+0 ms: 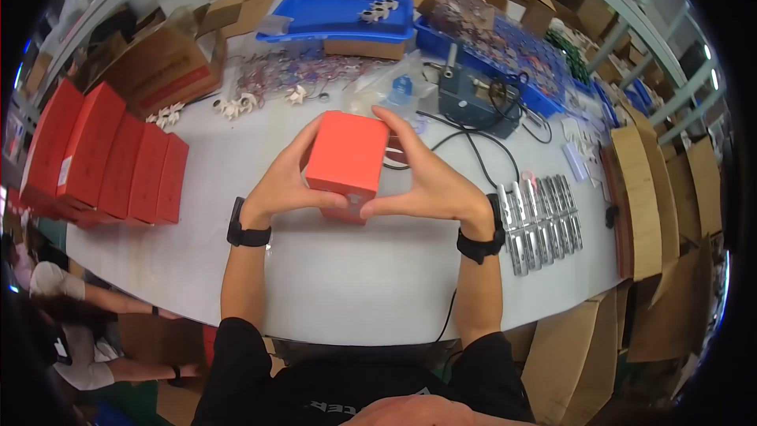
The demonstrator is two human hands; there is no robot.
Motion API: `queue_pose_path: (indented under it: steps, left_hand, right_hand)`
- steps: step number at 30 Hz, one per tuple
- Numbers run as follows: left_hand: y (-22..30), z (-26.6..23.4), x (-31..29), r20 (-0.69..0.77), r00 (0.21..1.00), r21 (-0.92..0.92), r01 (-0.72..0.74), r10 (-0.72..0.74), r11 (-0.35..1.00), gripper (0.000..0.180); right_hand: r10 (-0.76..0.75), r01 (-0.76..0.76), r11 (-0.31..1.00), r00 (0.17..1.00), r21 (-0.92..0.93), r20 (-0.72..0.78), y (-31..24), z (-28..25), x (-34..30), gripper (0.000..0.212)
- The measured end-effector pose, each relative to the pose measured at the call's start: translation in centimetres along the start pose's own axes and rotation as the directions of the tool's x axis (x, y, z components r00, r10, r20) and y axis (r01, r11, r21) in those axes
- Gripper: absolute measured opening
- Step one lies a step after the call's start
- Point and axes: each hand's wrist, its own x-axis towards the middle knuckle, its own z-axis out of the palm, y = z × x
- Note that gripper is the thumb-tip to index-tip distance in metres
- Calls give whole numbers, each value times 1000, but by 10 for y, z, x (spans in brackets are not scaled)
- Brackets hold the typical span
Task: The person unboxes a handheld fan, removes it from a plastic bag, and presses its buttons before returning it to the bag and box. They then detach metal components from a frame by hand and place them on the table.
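Between my two hands is a closed red cardboard box (347, 150), held over the middle of the white table. My left hand (285, 177) grips its left side, the thumb pressed to the front face. On the right side, my right hand (432, 183) curls around the box with its thumb near the front lower edge. Both hands are closed on it, and some fingertips are hidden behind the box. A black band circles each wrist. Similar red boxes (118, 154) stand in a row at the table's left end.
Silver metal pieces (540, 225) lie in rows at right. Behind them sits a dark device (477, 99) with black cables. White parts (236, 106), a blue tray (339, 12) and a filled blue bin (505, 51) are at the back. Open cartons (635, 197) border the right; another person's arm (130, 300) shows lower left.
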Motion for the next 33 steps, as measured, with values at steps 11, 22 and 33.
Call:
queue_pose_path:
  steps: [11, 22, 33]
  left_hand:
    - [21, -17, -1, -208, 977, 70, 55, -39, 996, 81]
    - [29, 53, 0, -311, 880, 581, -124, 360, 804, 117]
    - [17, 54, 6, -218, 862, 623, -238, 457, 745, 98]
  right_hand:
    - [147, -163, 979, 981, -122, -130, -10, -4, -2, 101]
    - [293, -374, 845, 922, -382, -255, -51, 25, 5, 80]
    - [167, -187, 977, 970, -104, -174, -38, -1, -7, 67]
